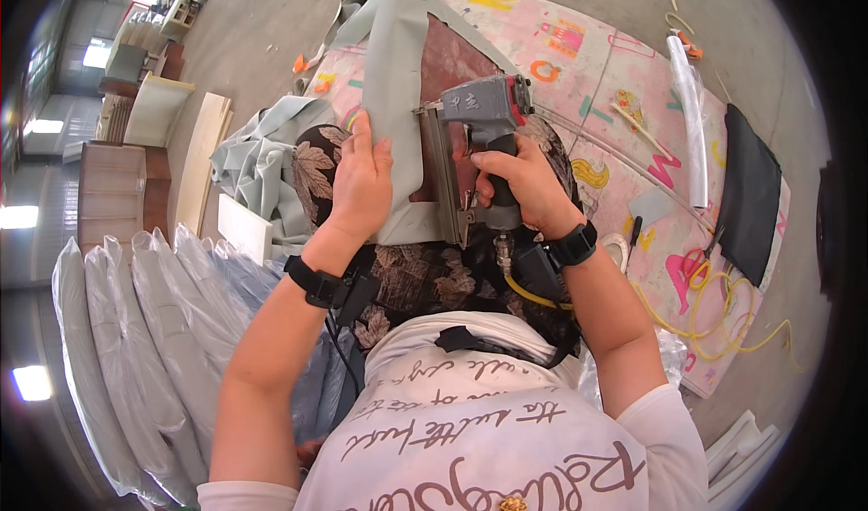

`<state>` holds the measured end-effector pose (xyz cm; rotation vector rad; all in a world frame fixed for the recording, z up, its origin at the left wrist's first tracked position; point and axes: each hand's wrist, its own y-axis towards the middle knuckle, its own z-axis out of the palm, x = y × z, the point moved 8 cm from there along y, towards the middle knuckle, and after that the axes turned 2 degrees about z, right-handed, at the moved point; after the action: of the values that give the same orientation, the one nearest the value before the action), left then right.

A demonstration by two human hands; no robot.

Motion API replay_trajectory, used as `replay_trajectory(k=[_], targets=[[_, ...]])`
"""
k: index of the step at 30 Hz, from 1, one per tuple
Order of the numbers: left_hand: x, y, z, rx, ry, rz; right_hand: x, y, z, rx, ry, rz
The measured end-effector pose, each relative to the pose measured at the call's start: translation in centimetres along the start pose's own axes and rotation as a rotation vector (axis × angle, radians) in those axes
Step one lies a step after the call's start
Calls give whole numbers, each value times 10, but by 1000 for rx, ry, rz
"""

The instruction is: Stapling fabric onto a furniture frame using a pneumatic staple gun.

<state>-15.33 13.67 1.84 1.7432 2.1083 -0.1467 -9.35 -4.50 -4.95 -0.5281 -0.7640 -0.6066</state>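
Note:
My right hand [529, 185] is wrapped round the black grip of a grey pneumatic staple gun [484, 104]. A yellow air hose [533, 296] runs from the fitting below its handle. The gun's nose touches or hangs just over the edge of grey-green upholstery fabric [395, 77], folded over a dark red-brown panel [449, 54] on my lap. On the left strip of that fabric lies my left hand [363, 172], its fingers stretched out and pointing away from me. More of the same fabric bunches up at the left, beside my knee.
A patterned mat [579, 23] covers the floor ahead and right. On it lie red-handled scissors [696, 271], a roll of clear film [689, 122], black material [746, 194] and a coiled hose. Plastic-wrapped grey pieces [136, 357] stand at the left, near wooden boards [201, 163].

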Motion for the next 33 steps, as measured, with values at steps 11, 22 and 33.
replay_trajectory(k=[11,22,33], targets=[[-21,7,3,187,216,-209,1,-37,18,-45,-50,-96],[-1,-44,-11,4,-245,-9,-17,-38,14,-1,-8,5],[-18,-43,-11,-80,-115,60,-11,-67,23,-10,-135,-4]])
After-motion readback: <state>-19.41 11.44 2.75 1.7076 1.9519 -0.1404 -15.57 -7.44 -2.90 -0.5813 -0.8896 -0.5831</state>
